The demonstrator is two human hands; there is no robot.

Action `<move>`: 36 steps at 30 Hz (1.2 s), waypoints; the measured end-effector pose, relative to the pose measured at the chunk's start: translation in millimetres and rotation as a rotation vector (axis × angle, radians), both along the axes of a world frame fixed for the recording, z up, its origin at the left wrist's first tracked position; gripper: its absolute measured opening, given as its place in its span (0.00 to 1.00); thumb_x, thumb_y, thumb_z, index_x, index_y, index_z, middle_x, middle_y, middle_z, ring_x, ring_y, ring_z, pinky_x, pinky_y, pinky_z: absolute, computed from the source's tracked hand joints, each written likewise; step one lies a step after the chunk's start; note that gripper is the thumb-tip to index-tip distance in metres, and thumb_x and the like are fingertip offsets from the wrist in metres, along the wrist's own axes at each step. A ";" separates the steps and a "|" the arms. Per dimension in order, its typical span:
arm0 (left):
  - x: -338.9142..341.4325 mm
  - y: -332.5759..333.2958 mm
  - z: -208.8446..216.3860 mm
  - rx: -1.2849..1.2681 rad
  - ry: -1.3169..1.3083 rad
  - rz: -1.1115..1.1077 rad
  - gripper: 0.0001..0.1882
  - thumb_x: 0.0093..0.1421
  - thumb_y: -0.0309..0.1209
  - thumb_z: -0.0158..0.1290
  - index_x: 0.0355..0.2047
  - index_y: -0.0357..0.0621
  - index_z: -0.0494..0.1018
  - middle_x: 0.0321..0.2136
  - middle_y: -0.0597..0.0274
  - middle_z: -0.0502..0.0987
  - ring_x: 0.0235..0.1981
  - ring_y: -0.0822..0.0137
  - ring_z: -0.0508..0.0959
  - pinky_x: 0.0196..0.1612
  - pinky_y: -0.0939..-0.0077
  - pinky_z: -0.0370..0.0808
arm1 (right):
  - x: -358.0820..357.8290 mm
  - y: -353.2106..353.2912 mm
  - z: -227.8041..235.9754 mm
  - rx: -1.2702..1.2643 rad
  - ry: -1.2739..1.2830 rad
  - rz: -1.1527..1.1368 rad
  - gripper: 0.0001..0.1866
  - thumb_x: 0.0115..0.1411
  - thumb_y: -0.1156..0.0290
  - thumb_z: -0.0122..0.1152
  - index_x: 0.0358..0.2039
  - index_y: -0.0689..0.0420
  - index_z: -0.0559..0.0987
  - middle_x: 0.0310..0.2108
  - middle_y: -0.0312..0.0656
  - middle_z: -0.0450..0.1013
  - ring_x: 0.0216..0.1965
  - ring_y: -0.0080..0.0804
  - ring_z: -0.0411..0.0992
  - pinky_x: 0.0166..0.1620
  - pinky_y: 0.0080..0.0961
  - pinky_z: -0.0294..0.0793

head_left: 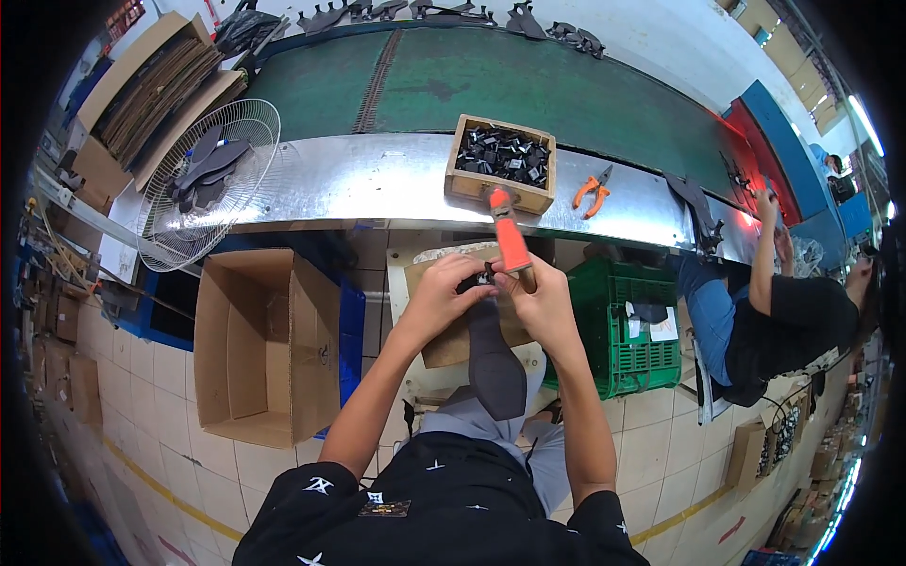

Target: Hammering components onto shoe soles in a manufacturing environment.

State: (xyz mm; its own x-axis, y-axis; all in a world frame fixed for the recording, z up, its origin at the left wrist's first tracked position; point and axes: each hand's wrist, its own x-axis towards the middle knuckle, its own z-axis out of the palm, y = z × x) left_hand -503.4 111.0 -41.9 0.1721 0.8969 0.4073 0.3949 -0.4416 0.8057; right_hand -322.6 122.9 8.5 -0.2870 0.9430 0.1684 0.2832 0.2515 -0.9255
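Note:
A dark grey flat strap-like piece point(496, 371) hangs between my hands, its wide end over my lap. My left hand point(442, 294) is closed, pinching its narrow upper end beside a small black-and-metal clip point(484, 277). Fingers of my right hand point(540, 304) are closed around a red tool point(510, 238) with a metal part near its far end; its exact kind is unclear. That hand's thumb also lies close to the clip. Below both hands is a brown board point(436, 353) on a pale stand. My fingers partly hide the clip.
A wooden box point(453, 185) of black clips stands on the metal bench edge point(368, 179), left of orange-handled pliers point(593, 191). A wire basket point(261, 179) holds grey pieces. A cardboard box point(243, 355) and green crate point(613, 354) flank me. Another person point(788, 325) sits right.

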 end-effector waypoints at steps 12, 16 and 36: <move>-2.0 -3.5 -1.1 0.053 -0.118 0.079 0.16 0.50 0.30 0.66 0.35 0.34 0.75 0.29 0.49 0.78 0.29 0.51 0.79 0.34 0.66 0.76 | -8.8 -15.1 21.0 0.333 -0.359 0.022 0.12 0.51 0.85 0.59 0.37 0.63 0.76 0.40 0.46 0.75 0.39 0.52 0.74 0.41 0.32 0.74; -4.9 -6.2 4.0 -0.127 -0.216 0.063 0.14 0.52 0.29 0.66 0.34 0.33 0.77 0.26 0.51 0.79 0.28 0.62 0.80 0.34 0.70 0.76 | -3.3 -16.1 29.9 0.328 -0.478 0.013 0.11 0.53 0.83 0.59 0.38 0.62 0.78 0.38 0.47 0.75 0.37 0.51 0.75 0.40 0.34 0.74; -5.9 -4.9 18.2 -0.451 -0.346 -0.021 0.13 0.53 0.24 0.64 0.41 0.38 0.83 0.34 0.64 0.84 0.34 0.78 0.79 0.40 0.81 0.76 | 12.0 -88.5 49.1 0.022 -0.143 0.035 0.28 0.67 0.74 0.54 0.65 0.67 0.61 0.43 0.67 0.74 0.44 0.67 0.74 0.46 0.39 0.74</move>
State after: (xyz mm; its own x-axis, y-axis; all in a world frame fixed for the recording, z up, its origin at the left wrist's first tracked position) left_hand -509.2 106.1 -23.7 0.1161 0.9930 0.0206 0.0692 -0.0287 0.9972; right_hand -310.6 34.4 57.6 -0.3421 0.9286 0.1435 0.4028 0.2829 -0.8705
